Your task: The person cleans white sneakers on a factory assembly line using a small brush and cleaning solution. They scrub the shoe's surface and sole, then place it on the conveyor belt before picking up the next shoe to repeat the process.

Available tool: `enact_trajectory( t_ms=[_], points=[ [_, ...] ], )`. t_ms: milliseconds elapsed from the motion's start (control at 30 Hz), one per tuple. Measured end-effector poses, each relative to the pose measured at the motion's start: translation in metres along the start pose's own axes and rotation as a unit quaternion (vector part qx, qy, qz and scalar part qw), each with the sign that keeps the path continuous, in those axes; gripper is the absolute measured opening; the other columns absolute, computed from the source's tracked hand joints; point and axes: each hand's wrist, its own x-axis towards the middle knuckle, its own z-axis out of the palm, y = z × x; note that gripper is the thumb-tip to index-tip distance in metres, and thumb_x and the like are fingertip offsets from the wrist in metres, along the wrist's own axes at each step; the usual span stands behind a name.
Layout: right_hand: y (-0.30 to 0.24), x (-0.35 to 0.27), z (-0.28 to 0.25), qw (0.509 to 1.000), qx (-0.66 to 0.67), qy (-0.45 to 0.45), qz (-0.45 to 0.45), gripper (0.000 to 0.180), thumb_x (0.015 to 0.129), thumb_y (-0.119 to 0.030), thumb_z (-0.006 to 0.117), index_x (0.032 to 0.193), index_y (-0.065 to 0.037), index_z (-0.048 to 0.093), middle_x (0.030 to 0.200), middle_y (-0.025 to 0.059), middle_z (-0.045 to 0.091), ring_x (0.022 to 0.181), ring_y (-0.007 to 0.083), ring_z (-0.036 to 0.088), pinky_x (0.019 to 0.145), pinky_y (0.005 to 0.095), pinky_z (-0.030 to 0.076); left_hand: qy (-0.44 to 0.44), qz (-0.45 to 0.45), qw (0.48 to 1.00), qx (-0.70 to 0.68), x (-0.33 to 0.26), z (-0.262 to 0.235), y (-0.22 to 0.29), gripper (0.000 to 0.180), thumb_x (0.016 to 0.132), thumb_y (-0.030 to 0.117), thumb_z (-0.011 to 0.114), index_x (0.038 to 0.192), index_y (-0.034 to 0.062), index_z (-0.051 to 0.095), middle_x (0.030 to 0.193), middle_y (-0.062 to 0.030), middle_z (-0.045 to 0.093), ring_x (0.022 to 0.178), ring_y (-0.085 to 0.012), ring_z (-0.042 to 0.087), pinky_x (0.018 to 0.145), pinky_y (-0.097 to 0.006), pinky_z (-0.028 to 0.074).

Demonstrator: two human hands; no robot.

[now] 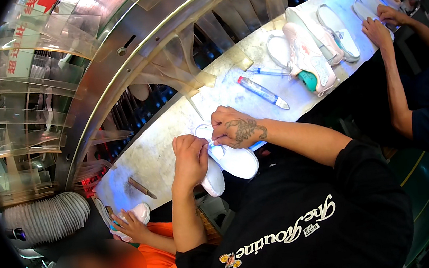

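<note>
Close together at the near edge of the worktable, my two hands meet over a white shoe [241, 163], whose rounded toe points toward me. My left hand [190, 159] is closed, thumb and fingers pinching at the shoe's opening. Coming in from the right, my right hand [234, 127] also has its fingers bent and pinched on the upper part of the shoe; the fingertips are partly hidden. Below my left hand a second pale, rounded shoe piece [213, 179] sticks out beside the first. A small blue glint shows between the hands.
Over the pale worktable [167, 120] lie a red-ended tube [262, 92], a thin blue pen-like tool [270, 71] and a brown-handled tool [141, 188]. Several shoes [310, 55] stand at right. Co-workers handle shoes on both sides. Clear strips [188, 74] hang from a metal frame behind.
</note>
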Motion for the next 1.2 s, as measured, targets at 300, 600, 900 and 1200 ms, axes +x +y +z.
enact_trajectory(
  t_ms=[300,600,900,1200],
  points=[
    [-0.0037,0.0019,-0.004,1.0,-0.006,-0.006,-0.012,0.014,0.089,-0.023,0.084,0.096,-0.011,0.083,0.104,0.0081,0.064,0.108,0.0314,0.06,0.099,0.0438,0.049,0.002,-0.006,1.0,0.004,0.002,-0.0001,0.0042,0.008,0.091,0.005,0.075,0.098,0.0062,0.077,0.101,-0.0105,0.067,0.108,-0.034,0.06,0.11,-0.051,0.039],
    [0.0014,0.0001,-0.0006,1.0,-0.002,-0.01,0.002,0.014,0.092,-0.025,0.083,0.097,-0.012,0.083,0.106,0.0084,0.064,0.11,0.0314,0.06,0.101,0.0442,0.048,0.004,-0.013,1.0,-0.004,0.0008,-0.0002,0.003,0.007,0.091,0.006,0.075,0.098,0.0081,0.077,0.1,-0.0084,0.067,0.109,-0.033,0.061,0.114,-0.057,0.037],
    [-0.0007,0.0013,-0.0033,1.0,0.003,-0.018,-0.001,0.013,0.092,-0.025,0.083,0.097,-0.013,0.083,0.106,0.007,0.063,0.11,0.0304,0.059,0.101,0.0434,0.047,-0.004,-0.013,1.0,-0.006,0.0004,0.0012,0.0005,0.01,0.091,0.006,0.076,0.1,0.0088,0.078,0.102,-0.0068,0.068,0.111,-0.0318,0.062,0.116,-0.059,0.035],
    [-0.0025,-0.0009,0.0027,1.0,-0.014,0.007,0.003,0.013,0.091,-0.026,0.083,0.096,-0.013,0.083,0.105,0.0062,0.063,0.11,0.0291,0.058,0.1,0.0435,0.046,-0.01,-0.022,1.0,0.0,0.001,0.0024,0.0021,0.009,0.089,0.007,0.077,0.098,0.0092,0.079,0.102,-0.0063,0.068,0.112,-0.0309,0.063,0.119,-0.062,0.033]
  ],
)
